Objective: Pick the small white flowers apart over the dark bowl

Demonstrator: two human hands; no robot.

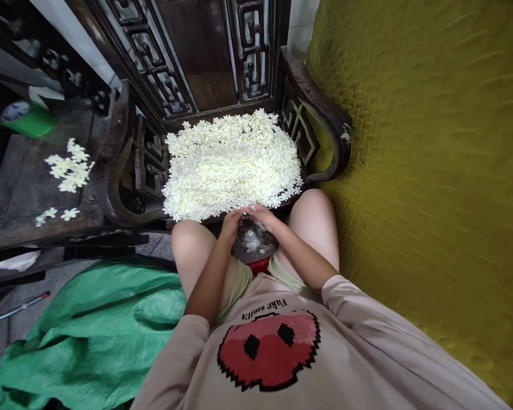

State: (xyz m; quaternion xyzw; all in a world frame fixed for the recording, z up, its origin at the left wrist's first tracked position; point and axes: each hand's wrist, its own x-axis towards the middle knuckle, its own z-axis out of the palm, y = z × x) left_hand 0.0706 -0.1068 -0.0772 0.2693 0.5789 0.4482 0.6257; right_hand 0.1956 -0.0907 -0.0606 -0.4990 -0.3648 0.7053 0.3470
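Note:
A big heap of small white flowers (233,162) covers the seat of a dark carved wooden chair (314,99) in front of me. My left hand (232,223) and my right hand (260,214) meet at the near edge of the heap, between my bare knees. Both have fingers curled together in a pinch; what they pinch is too small to make out. Under the hands lies a patterned surface (254,242) dotted with a few white bits.
A dark wooden table (29,182) on the left carries small clusters of white flowers (70,165) and a green container (25,118). A green tarp (94,324) lies on the floor at lower left. A yellow-green textured wall (431,159) fills the right.

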